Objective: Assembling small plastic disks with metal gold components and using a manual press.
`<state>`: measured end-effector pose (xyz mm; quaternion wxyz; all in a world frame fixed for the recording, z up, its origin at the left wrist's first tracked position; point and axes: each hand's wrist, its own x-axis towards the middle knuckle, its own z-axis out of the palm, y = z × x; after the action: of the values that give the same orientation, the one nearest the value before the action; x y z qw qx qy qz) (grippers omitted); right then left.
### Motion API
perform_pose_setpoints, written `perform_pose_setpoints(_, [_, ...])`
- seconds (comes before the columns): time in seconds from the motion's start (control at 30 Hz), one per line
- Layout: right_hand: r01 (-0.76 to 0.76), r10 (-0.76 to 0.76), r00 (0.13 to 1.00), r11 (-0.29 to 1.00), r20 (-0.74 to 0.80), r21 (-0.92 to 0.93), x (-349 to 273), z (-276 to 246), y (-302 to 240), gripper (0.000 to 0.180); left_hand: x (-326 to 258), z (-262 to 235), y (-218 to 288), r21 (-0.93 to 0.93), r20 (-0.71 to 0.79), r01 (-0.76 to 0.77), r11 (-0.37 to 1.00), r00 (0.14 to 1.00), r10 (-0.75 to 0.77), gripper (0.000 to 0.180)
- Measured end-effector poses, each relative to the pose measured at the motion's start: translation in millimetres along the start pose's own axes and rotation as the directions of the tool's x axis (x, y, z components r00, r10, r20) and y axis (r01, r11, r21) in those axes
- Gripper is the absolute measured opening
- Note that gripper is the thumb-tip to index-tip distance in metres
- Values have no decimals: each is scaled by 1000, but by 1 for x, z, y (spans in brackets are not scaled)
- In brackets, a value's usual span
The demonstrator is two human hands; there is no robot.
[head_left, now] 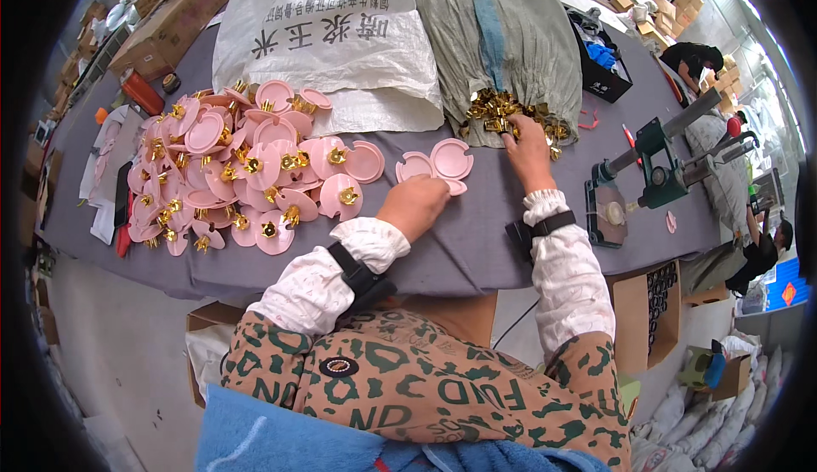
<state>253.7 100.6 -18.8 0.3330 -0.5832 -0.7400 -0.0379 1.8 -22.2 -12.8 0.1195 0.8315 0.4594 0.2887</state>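
Note:
Three or so round pink plastic discs (451,159), notched at the edge and with a raised rim, lie mid-table. My left hand (417,206) is at the near side of this group, its fingers closed at the edge of one disc (458,188). Farther right, my right hand (529,150) reaches into a heap of shiny gold metal clips (495,113) at the mouth of a grey-green woven sack (464,55). Its fingers are drawn together among the clips, their tips partly hidden. To the left, a large pile of pink discs with gold clips fitted (255,161) covers the table.
A white woven sack (323,46) lies behind the pile. On the right stand a green hand press (651,170) and a black box (606,68). A cardboard carton (174,25) sits far left on the grey-covered table (451,255). Other people (691,63) are at the right.

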Motion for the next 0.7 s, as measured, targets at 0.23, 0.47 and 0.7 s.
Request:
perform_pose_setpoints(0.23, [-44, 67, 986, 988, 154, -149, 9, 22, -14, 19, -11, -31, 2, -886, 297, 447, 124, 751, -589, 24])
perform_pose_setpoints(0.47, [-206, 188, 961, 976, 204, 71, -10, 3, -13, 17, -17, -37, 5, -889, 445, 429, -161, 724, -526, 19])
perform_pose_setpoints(0.7, [-118, 99, 945, 992, 312, 43, -55, -24, -23, 33, -24, -30, 1, -876, 475, 439, -197, 724, -500, 21])
